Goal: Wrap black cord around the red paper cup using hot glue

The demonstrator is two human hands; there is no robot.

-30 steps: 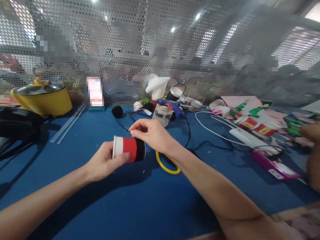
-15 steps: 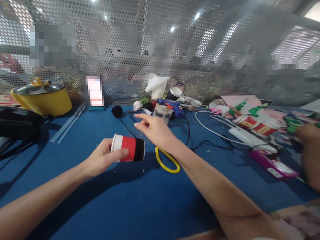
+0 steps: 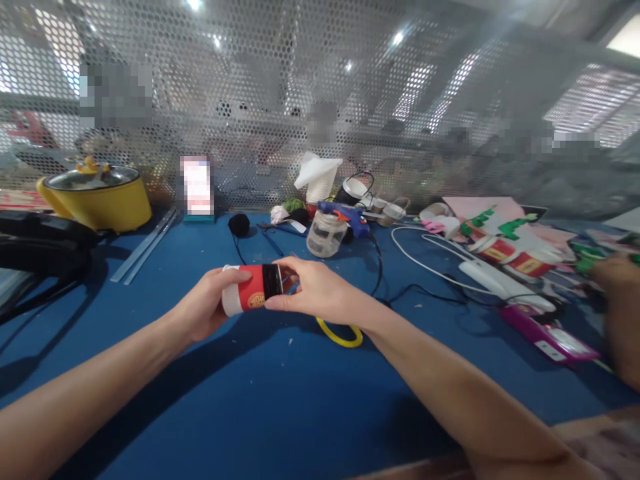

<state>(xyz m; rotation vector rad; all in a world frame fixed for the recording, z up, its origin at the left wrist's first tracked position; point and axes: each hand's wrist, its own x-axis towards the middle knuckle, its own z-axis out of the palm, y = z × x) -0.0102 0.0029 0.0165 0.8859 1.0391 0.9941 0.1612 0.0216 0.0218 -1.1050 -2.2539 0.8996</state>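
- Head view, hands: the left hand (image 3: pixel 207 308) is wrapped around the white-rimmed end of a paper cup (image 3: pixel 251 295), fingers curled over the top and thumb underneath. The right hand (image 3: pixel 316 292) closes on the opposite, black-banded end, thumb along the lower edge and fingers over the top. Both hands grip the same cup.
- Head view, cup: it lies on its side, held just above the blue bench (image 3: pixel 280 407), roughly centre of the frame. The body is red with a gold round mark, a white band at the left end and a black band at the right.
- Head view, near the cup: a yellow ring (image 3: pixel 342 333) lies flat on the bench, just below and right of the right hand, partly covered by the wrist. A black cord (image 3: pixel 379 267) runs behind the right hand.
- Head view, rear of bench: a clear jar (image 3: pixel 326 233) stands beyond the cup, with a blue glue gun (image 3: pixel 345 213) just behind it. A black yarn ball (image 3: pixel 239 225) sits to the left of the jar. A yellow pot (image 3: pixel 96 198) with a glass lid stands at far left, against the perforated metal screen (image 3: pixel 280 100).
- Head view, right side: a white cable (image 3: pixel 430 263), a magenta device (image 3: pixel 547 333) and finished red cups with green trim (image 3: pixel 505 243) lie well apart from the hands. Another person's hand (image 3: pixel 617 280) shows at the right edge, blurred.
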